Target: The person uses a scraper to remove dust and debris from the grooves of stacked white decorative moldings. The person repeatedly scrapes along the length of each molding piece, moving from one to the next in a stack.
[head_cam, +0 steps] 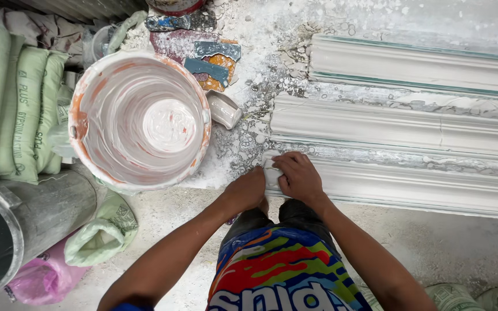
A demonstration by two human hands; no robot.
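Three long white plaster cornice mouldings lie side by side on the floor at the right. Both hands are at the left end of the nearest moulding [410, 184]. My left hand [246, 189] is curled at the end's outer edge, fingers closed against it. My right hand [298, 175] lies on top of the same end, fingers bent and pressing down on the plaster. The two hands almost touch. Whether any tool sits under them is hidden.
A large orange-rimmed bucket [139, 121] coated with white plaster stands at the left. A small white cup [224, 109] lies beside it. Stacked pale green sacks [18, 109], a grey drum [24, 222], a pink bag [44, 279] and plaster crumbs [249, 138] surround the spot.
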